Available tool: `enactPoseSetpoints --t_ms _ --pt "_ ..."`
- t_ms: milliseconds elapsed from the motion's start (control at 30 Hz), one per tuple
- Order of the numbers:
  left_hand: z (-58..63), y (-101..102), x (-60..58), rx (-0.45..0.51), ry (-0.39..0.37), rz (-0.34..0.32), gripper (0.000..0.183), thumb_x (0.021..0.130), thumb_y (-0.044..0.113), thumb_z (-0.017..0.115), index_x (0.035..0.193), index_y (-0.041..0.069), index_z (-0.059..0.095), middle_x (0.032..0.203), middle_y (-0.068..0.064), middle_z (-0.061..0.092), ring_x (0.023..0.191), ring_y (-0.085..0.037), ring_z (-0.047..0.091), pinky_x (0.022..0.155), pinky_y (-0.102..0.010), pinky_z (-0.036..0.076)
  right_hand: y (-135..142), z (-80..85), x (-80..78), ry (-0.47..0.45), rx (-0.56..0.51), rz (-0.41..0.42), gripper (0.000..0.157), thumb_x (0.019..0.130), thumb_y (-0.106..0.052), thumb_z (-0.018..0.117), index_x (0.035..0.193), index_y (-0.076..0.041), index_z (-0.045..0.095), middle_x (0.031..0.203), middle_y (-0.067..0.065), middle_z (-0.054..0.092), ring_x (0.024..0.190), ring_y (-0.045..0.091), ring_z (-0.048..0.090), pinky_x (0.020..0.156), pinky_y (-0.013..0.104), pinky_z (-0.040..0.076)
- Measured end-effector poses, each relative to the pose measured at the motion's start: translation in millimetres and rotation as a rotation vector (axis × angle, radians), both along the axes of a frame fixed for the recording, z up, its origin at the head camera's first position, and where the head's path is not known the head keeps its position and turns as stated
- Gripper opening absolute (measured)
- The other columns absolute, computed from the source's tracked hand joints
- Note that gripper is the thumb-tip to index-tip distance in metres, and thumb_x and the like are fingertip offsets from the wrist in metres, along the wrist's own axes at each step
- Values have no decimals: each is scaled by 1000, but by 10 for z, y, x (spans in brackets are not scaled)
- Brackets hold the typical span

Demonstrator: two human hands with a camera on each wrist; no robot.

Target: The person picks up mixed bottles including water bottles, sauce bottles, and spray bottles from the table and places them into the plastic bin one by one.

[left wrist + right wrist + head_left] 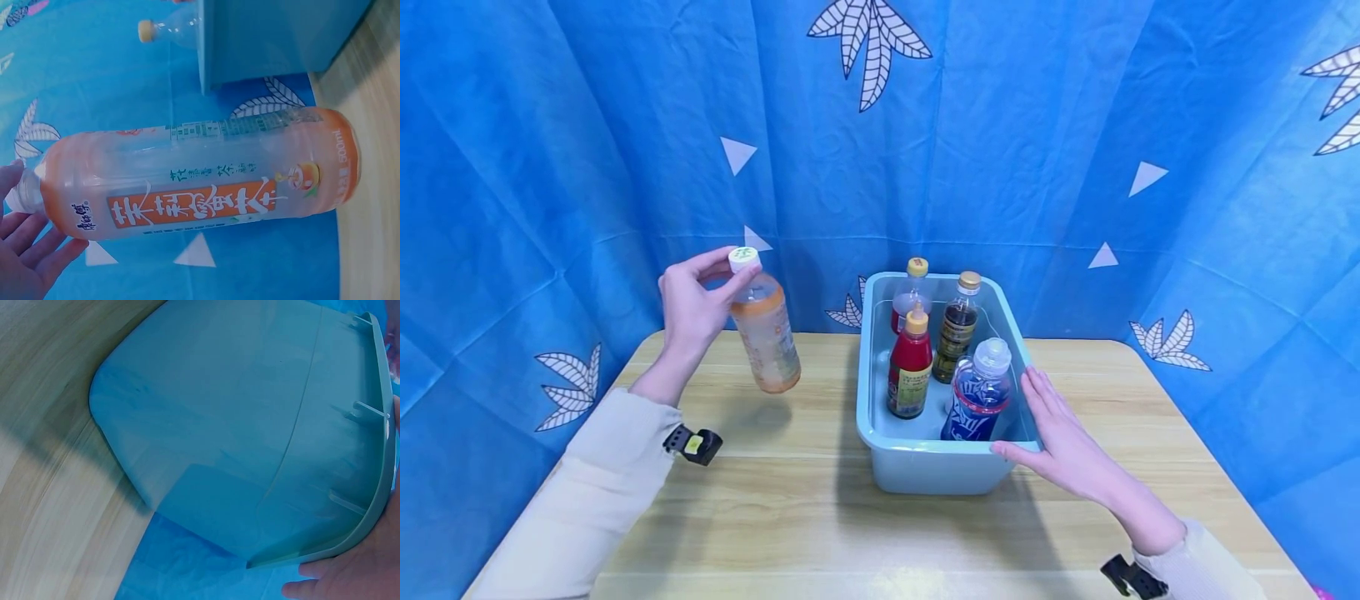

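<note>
My left hand (pixel 688 302) pinches the white cap of a plastic tea bottle (pixel 767 342), holding it tilted above the table, left of a light-blue bin. In the left wrist view the clear bottle (pixel 206 181) shows an orange label and seems to have no drink in it. Against the near right corner of the bin (pixel 925 468) rests my right hand (pixel 1067 446), its fingers straight along the side and the thumb on the front rim. Inside the bin stand a red sauce bottle (pixel 910 367), a dark bottle (pixel 957 329), a blue-labelled bottle (pixel 976 404) and a yellow-capped clear bottle (pixel 913 292).
The bin stands on a light wooden table (pixel 775 517), near its back edge. A blue patterned curtain (pixel 1022 150) hangs behind and on both sides. Table surface extends left, right and in front of the bin.
</note>
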State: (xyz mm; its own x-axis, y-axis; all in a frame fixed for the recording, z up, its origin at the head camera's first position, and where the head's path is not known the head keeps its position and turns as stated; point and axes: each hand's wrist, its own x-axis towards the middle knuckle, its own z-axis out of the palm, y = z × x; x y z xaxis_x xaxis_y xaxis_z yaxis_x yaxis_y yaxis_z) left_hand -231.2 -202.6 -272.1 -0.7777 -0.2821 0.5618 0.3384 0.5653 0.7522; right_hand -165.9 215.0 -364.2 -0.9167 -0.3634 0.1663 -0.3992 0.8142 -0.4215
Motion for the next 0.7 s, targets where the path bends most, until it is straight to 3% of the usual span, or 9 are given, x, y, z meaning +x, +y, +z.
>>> enactPoseSetpoints --t_ms 433,700 --pt "237 221 204 -47 96 -98 39 75 29 70 109 11 64 101 -6 65 89 -18 61 70 -22 48 -8 13 7 0 -6 3 95 78 -50 60 139 4 13 145 21 7 131 37 5 98 58 16" --pt "399 360 346 -68 138 -142 38 75 26 70 108 10 65 99 -6 65 87 -17 62 72 -28 49 -18 19 11 -10 -6 -3 95 77 -51 60 139 3 13 145 21 7 131 37 5 97 59 17"
